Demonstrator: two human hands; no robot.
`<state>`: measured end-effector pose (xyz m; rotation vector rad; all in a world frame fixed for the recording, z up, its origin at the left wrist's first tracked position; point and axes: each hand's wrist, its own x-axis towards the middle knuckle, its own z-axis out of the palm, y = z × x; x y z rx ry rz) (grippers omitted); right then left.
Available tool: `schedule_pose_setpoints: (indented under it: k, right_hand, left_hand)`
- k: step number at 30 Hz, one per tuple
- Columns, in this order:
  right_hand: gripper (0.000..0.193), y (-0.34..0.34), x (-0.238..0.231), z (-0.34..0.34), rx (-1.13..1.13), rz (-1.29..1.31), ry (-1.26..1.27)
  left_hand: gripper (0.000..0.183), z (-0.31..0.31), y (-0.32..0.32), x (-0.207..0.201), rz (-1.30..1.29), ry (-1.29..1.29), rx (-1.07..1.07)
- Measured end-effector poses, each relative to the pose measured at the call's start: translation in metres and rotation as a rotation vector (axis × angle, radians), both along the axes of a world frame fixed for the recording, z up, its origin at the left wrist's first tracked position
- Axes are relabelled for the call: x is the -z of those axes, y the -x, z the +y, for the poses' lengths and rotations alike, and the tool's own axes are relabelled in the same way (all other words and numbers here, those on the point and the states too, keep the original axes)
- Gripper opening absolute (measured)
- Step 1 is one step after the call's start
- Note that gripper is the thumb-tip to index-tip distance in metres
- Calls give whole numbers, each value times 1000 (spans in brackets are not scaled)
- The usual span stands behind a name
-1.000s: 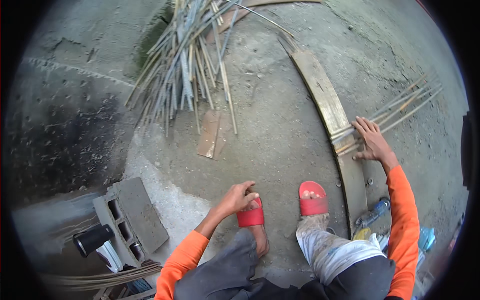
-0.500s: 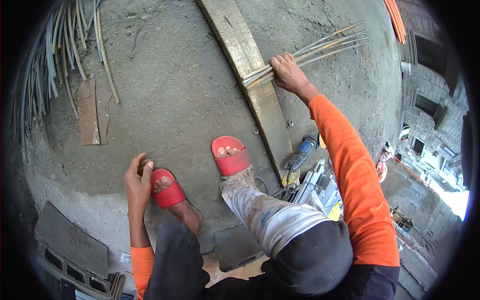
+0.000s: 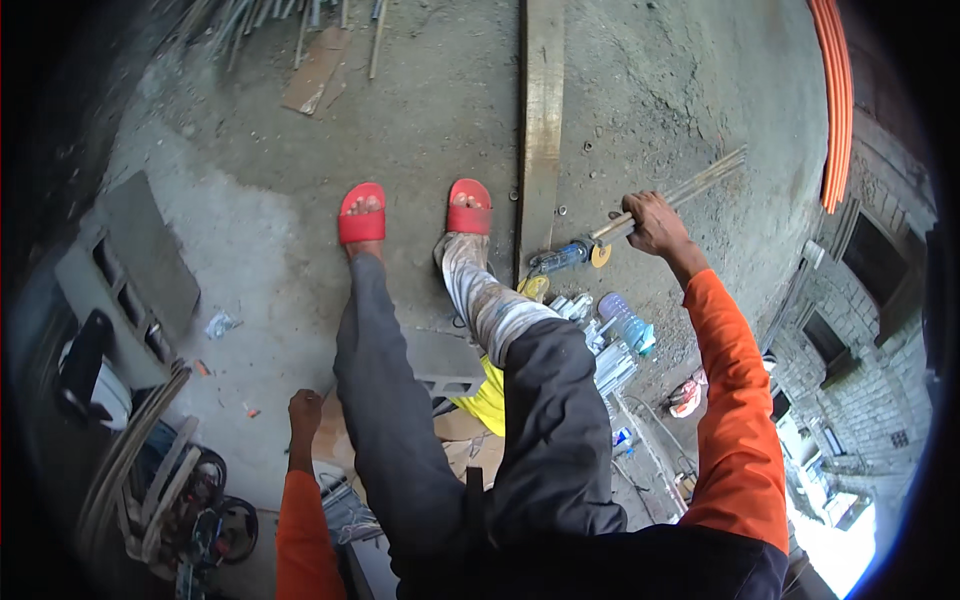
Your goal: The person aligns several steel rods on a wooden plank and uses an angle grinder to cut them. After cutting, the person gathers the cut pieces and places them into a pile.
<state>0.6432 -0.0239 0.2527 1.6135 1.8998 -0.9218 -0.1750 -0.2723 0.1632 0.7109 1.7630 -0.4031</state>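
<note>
- On the far right of the concrete floor (image 3: pixel 250 250), the right hand (image 3: pixel 655 222) is curled tight around 1 end of a bundle of thin sticks (image 3: pixel 690 190).
- From that fist the sticks lift up and point away to the right.
- Just left of the fist, a long wooden plank (image 3: pixel 542 120) lies flat on the floor.
- 2 feet in red sandals (image 3: pixel 362 213) stand next to the plank.
- Plastic bottles (image 3: pixel 625 320) lie near the plank's close end, below the right hand.
- Down at the near left, the left hand (image 3: pixel 304 412) hangs loose with its fingers bent; it holds nothing.
- A grey hollow block (image 3: pixel 130 260) lies at the left edge of the floor.
</note>
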Motion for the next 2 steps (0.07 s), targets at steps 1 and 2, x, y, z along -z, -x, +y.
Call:
schedule_pose_setpoints:
  k: [1, 2]
  right_hand:
    - [24, 11, -34, -2, -7, 27, -30]
    - [27, 15, -66, 6, -9, 45, -77]
  left_hand:
    - [26, -16, 1, -34, 20, 36, 6]
    - [25, -24, 3, -50, -73, -55, 52]
